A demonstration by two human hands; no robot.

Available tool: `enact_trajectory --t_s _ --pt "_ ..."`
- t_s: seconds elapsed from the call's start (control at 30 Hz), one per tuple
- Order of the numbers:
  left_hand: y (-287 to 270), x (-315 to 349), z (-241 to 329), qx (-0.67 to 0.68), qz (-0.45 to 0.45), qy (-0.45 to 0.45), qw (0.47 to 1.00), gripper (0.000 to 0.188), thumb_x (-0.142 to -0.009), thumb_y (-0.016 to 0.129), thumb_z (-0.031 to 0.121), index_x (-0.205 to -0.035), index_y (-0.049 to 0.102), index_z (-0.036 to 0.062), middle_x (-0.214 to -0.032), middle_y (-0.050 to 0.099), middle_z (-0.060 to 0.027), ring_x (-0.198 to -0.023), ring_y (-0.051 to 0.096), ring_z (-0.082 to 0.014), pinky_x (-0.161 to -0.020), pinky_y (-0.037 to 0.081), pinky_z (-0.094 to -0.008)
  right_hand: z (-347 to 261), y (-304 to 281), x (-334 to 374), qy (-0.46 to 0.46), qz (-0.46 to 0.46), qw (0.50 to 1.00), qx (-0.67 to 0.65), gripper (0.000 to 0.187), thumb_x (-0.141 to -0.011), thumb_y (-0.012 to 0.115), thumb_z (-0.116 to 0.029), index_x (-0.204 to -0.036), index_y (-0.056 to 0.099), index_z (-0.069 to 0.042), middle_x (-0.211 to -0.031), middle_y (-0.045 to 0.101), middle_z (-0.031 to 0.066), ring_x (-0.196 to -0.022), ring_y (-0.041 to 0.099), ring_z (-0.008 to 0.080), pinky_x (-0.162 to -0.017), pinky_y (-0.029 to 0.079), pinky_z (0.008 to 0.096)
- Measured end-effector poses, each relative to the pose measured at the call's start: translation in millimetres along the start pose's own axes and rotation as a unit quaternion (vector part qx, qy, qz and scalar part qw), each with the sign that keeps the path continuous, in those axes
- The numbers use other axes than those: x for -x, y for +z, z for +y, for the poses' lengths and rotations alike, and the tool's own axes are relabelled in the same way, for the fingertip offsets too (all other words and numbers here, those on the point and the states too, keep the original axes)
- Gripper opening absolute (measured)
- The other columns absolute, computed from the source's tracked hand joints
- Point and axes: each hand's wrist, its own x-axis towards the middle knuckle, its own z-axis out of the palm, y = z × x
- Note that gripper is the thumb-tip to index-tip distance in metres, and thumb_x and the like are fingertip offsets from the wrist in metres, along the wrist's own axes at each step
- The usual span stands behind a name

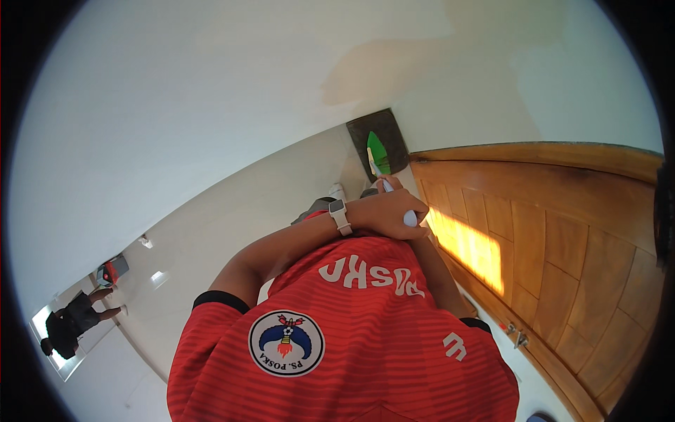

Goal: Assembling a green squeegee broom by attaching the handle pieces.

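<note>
My left hand (394, 213), with a pale watch (338, 212) on its wrist, is wrapped round the rounded white top end of a broom handle (410, 218). Farther down the same handle my right hand (386, 185) is closed, partly hidden behind my left hand and forearm. The broom slants away from my body. Its green head (377, 146), pale along one side, rests over a dark square mat (362, 128) in the corner between wall and door.
A wooden door (541, 232) with a metal handle (519, 337) stands close on my right, partly sunlit. A white wall (211, 98) runs ahead and left. Far left, a person in dark clothes (72, 323) is near a red and grey object (112, 270) on the pale floor (204, 232).
</note>
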Motion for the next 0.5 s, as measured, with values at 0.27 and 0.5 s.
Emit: enact_trajectory --t_s 0.27,0.5 --pt "7 9 -21 0.011 0.011 -0.025 1.0 0.037 -0.089 0.071 0.03 -0.07 0.054 0.0035 -0.066 0.061 -0.0095 -0.062 0.058 -0.0236 -0.06 0.045 -0.0365 -19 3 5 0.056 -0.011 0.998 -0.022 0.025 -0.093 0.068 -0.013 -0.117 0.06 -0.009 -0.099 0.059 0.0112 -0.088 0.06 0.023 -0.074 0.049 0.0356" --pt "4 7 -11 0.018 0.032 -0.022 0.999 0.037 -0.088 0.072 0.029 -0.069 0.053 0.0041 -0.066 0.061 -0.0092 -0.062 0.059 -0.0242 -0.06 0.045 -0.0368 15 -9 15 0.21 -0.075 0.955 -0.194 0.039 -0.1 0.061 -0.014 -0.136 0.05 -0.003 -0.126 0.057 0.0109 -0.117 0.056 0.018 -0.102 0.047 0.0321"
